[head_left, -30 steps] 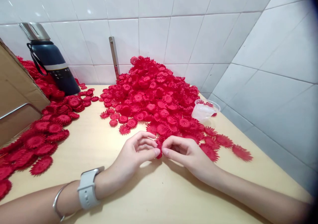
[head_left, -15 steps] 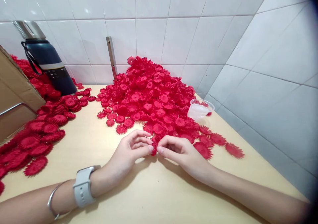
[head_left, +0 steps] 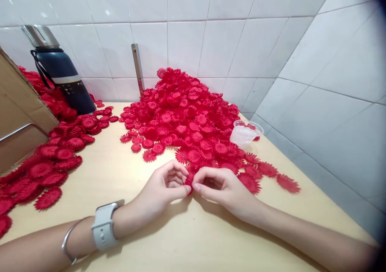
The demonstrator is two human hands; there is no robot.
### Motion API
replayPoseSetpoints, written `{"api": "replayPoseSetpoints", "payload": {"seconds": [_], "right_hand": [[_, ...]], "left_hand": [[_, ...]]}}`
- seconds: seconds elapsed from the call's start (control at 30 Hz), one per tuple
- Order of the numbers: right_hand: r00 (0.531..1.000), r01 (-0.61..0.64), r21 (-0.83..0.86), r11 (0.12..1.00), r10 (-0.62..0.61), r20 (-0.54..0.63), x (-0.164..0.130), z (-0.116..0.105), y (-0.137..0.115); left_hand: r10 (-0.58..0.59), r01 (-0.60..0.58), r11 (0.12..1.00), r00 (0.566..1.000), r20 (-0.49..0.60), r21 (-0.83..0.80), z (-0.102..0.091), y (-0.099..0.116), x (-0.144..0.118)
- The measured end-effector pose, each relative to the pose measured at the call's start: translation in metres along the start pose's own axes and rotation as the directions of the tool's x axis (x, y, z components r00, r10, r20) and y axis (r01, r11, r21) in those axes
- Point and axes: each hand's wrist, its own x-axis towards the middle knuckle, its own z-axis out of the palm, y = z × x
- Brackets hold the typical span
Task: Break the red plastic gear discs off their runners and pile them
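A small red artificial flower [head_left: 189, 179] with fringed petals is held just above the table, in front of a large pile. Its left side is pinched between the thumb and fingers of my left hand [head_left: 164, 183], which has a pale watch and a metal bangle on its wrist. My right hand [head_left: 226, 187] is closed too, thumb and forefinger pressed together at the flower's right edge. Fingers partly cover the flower, so its centre is hard to see. Right behind both hands rises the pile of similar red flowers [head_left: 181, 129].
More red flowers [head_left: 42, 169] lie along the left, beside a cardboard box [head_left: 24, 115]. A dark blue bottle [head_left: 64, 77] stands at the back left. At the pile's right edge sits a clear plastic cup [head_left: 243, 134]. Tiled walls [head_left: 241, 47] border the pale table [head_left: 193, 240].
The whole view has shifted slightly, so things appear a little further right. Both hands keep hold of the flower; my left fingers have bent a little differently around it.
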Motion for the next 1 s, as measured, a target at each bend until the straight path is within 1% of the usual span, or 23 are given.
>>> {"api": "replayPoseSetpoints", "payload": {"seconds": [0.07,0.13,0.3,0.47,0.57,0.73,1.0], "right_hand": [[1.000,0.000,-0.005,1.000,0.000,-0.014,-0.0003,0.0008,-0.0001],[0.999,-0.006,0.023,1.000,0.007,-0.036,-0.0006,0.0011,-0.0006],[0.989,-0.050,0.172,0.984,0.073,-0.131,0.0000,0.0001,-0.0053],[0.973,-0.042,0.158,0.987,0.077,-0.220,0.0018,0.0001,-0.0071],[0.954,-0.033,0.140,0.990,0.073,-0.291,0.0016,-0.0001,-0.0048],[0.916,-0.009,0.113,0.994,0.054,-0.398,-0.0003,-0.0003,-0.0041],[0.877,-0.007,0.082,0.997,0.045,-0.479,0.0010,-0.0008,-0.0027]], "left_hand": [[0.006,-0.006,1.000,1.000,0.010,0.012,-0.0001,-0.0012,-0.0008],[0.016,-0.016,1.000,1.000,-0.005,0.017,0.0003,-0.0012,-0.0009],[0.066,-0.061,0.997,0.989,-0.129,0.039,0.0009,0.0026,0.0017],[0.049,-0.044,0.999,0.979,-0.197,0.029,0.0008,0.0035,0.0017],[0.051,-0.050,0.999,0.969,-0.241,0.007,0.0010,0.0023,0.0014],[0.087,-0.086,0.996,0.967,-0.239,0.015,0.0017,0.0024,0.0008],[0.092,-0.089,0.996,0.967,-0.239,0.021,0.0022,0.0030,-0.0001]]}}
